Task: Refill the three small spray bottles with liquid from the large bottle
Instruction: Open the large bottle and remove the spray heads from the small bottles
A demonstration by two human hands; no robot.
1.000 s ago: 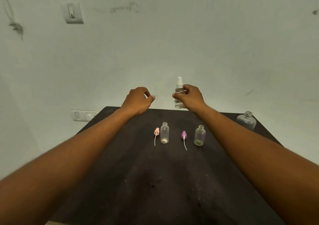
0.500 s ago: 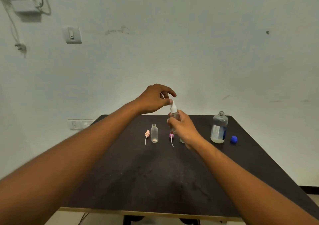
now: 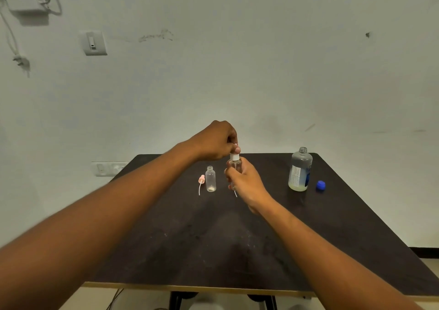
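My right hand (image 3: pixel 244 183) grips a small clear spray bottle (image 3: pixel 235 166) above the dark table (image 3: pixel 213 250). My left hand (image 3: pixel 217 141) pinches that bottle's white spray cap (image 3: pixel 234 157) from above. Left of them an open small bottle (image 3: pixel 210 179) stands upright, with its pink spray head (image 3: pixel 201 181) lying beside it. A thin tube tip (image 3: pixel 235 193) shows under my right hand; the rest of that spray head and a third small bottle are hidden. The large bottle (image 3: pixel 299 170) stands uncapped at the right, little liquid at its bottom.
A blue cap (image 3: pixel 320 186) lies just right of the large bottle. The table's front edge (image 3: pixel 202 287) is near me, and the wall stands right behind the table. A wall socket (image 3: pixel 108 168) sits at the far left.
My right hand brought the small bottle closer and lower over the table. My left hand closed onto its white cap. The view tilted, bringing the large bottle and blue cap into sight.
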